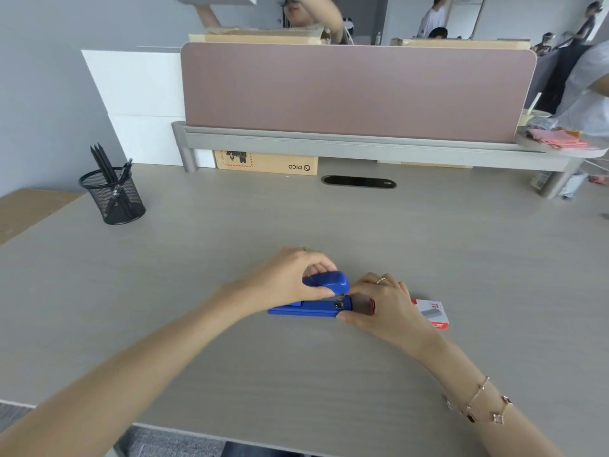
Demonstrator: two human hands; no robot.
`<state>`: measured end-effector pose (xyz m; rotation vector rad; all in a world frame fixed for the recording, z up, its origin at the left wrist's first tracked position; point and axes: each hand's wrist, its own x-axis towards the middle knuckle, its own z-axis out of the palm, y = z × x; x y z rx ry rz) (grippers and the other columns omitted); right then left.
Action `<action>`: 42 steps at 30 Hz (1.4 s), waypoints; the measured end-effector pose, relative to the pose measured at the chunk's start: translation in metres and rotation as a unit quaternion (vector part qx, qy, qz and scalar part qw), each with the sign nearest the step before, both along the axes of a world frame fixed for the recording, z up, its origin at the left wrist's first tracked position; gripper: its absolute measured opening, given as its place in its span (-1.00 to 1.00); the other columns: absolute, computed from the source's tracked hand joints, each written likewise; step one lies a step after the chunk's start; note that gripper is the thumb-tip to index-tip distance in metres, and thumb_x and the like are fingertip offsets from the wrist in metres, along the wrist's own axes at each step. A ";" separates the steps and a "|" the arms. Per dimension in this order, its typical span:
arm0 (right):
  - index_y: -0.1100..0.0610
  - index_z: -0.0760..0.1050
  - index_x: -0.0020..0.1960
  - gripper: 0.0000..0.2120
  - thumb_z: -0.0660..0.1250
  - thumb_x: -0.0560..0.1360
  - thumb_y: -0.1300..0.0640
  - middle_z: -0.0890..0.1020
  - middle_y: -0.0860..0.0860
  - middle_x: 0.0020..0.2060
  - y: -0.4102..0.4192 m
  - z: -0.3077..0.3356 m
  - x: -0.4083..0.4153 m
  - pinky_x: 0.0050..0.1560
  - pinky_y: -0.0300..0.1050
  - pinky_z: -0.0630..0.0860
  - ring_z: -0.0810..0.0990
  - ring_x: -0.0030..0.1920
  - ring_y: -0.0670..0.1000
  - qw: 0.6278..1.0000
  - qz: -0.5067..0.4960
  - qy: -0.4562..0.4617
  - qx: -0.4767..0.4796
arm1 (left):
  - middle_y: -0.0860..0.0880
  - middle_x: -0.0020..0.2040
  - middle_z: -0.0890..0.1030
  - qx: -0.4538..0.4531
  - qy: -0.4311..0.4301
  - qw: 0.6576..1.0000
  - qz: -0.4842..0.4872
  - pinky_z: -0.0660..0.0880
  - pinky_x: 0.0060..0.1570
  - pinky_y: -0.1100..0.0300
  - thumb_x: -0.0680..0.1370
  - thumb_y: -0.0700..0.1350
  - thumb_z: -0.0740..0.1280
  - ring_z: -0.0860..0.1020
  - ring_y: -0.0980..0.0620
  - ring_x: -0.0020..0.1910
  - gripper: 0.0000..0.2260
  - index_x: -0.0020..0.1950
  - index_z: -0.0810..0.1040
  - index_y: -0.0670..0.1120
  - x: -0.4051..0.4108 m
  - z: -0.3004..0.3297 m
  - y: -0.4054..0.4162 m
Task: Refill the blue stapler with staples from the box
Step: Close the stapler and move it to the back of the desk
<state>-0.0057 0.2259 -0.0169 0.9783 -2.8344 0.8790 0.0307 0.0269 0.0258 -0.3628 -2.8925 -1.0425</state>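
Observation:
The blue stapler [316,306] lies on the grey desk [296,374] in front of me, its top arm [328,282] lifted off the base. My left hand [286,278] grips that raised arm from the left. My right hand [382,306] rests at the stapler's front end, thumb and fingers pinched at the metal magazine mouth; whether staples are between them is hidden. A small dark red-edged part [367,305] shows under the right palm. The white and red staple box [433,313] lies just right of that hand, partly covered by it.
A black mesh pen cup [113,196] with pencils stands at the far left. A pink divider panel [356,90] on a grey rail closes the back, with a cardboard box [267,163] under it. A cable slot [359,182] sits mid-desk. People move behind the divider.

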 end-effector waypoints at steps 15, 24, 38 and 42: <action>-0.13 0.48 0.08 -0.69 0.39 0.36 -0.09 0.55 -0.16 -0.16 -0.002 0.010 -0.002 0.09 -0.13 0.28 0.38 -0.04 -0.05 1.000 0.002 -0.024 -0.018 | 0.12 -0.06 0.63 -0.042 -0.055 0.998 -0.007 0.46 -0.14 0.41 0.40 0.02 0.48 0.53 0.22 -0.10 -0.77 0.04 0.61 0.11 0.005 -0.002 -0.036; -0.13 0.52 0.00 -0.77 0.42 0.36 -0.03 0.62 -0.20 -0.12 -0.009 0.022 -0.003 0.10 -0.07 0.37 0.42 -0.01 -0.10 0.997 0.018 0.007 -0.069 | 0.12 -0.12 0.61 -0.031 -0.054 0.998 -0.013 0.44 -0.21 0.39 0.42 -0.03 0.48 0.51 0.17 -0.13 -0.82 0.01 0.64 0.09 0.007 -0.001 -0.037; 0.05 0.49 0.03 -0.81 0.36 0.43 0.05 0.58 -0.07 -0.16 -0.012 0.015 -0.001 0.03 -0.24 0.19 0.41 -0.01 -0.02 0.999 0.031 0.023 -0.012 | 0.14 -0.14 0.56 -0.078 -0.046 0.996 -0.017 0.42 -0.24 0.40 0.44 -0.03 0.46 0.49 0.19 -0.16 -0.82 0.04 0.64 0.08 0.001 -0.011 -0.035; 0.07 0.49 -0.02 -0.83 0.37 0.42 0.07 0.58 -0.08 -0.18 -0.012 0.017 -0.002 0.01 -0.34 0.21 0.44 -0.01 -0.02 0.999 0.033 0.007 -0.010 | 0.17 -0.16 0.52 -0.099 -0.043 0.994 -0.017 0.38 -0.25 0.45 0.44 -0.01 0.45 0.48 0.22 -0.21 -0.81 0.05 0.64 0.06 0.000 -0.011 -0.034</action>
